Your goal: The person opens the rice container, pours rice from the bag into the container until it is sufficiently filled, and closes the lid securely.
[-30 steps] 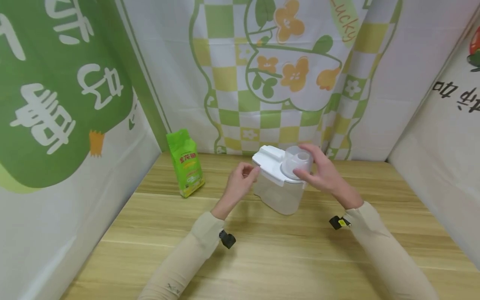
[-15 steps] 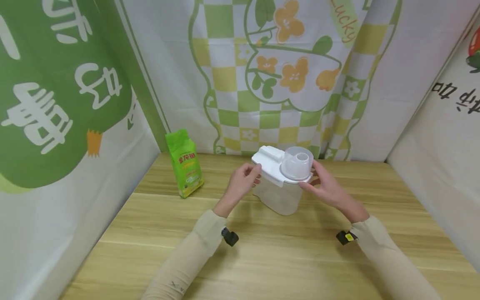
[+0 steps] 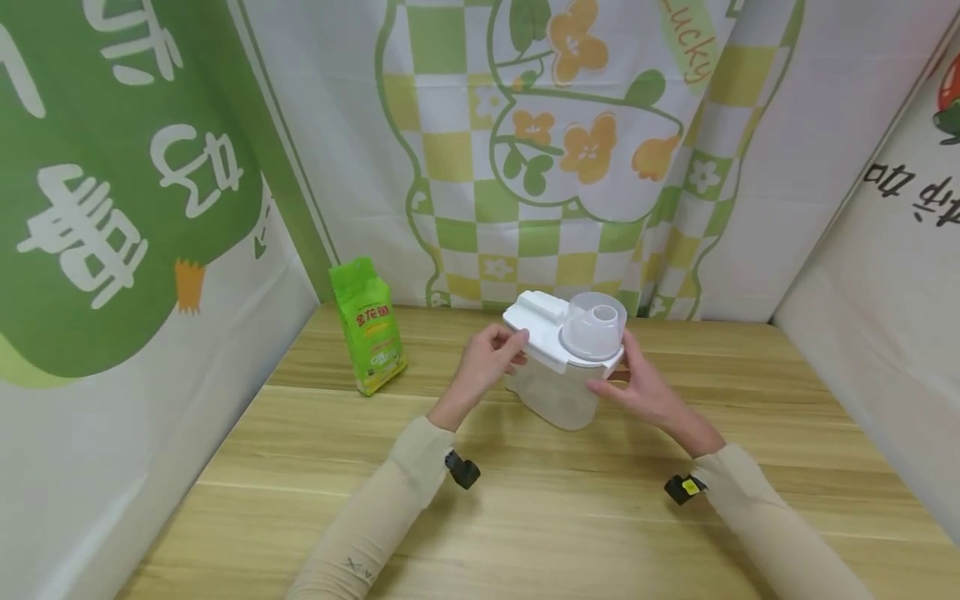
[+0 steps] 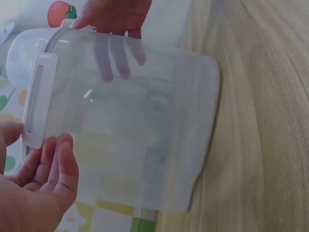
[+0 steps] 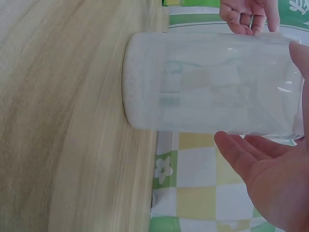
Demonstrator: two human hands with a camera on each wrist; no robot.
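A translucent storage container with a white lid stands upright on the wooden table. A clear measuring cup sits upside down on the lid's right end. My left hand is at the lid's left front edge, thumb on top and fingers curled below, beside the white side latch. My right hand holds the container's right side, thumb in front and fingers behind; those fingers show through the wall in the left wrist view. A whitish band shows at the container's bottom; what it is, I cannot tell.
A green bag with red characters stands at the back left of the table. Behind it hangs a checkered floral curtain. Printed cloths close off the left and right sides.
My right hand has left the measuring cup and moved down to the container's side below the lid. My left hand has shifted slightly right along the lid's edge. The container stays in place.
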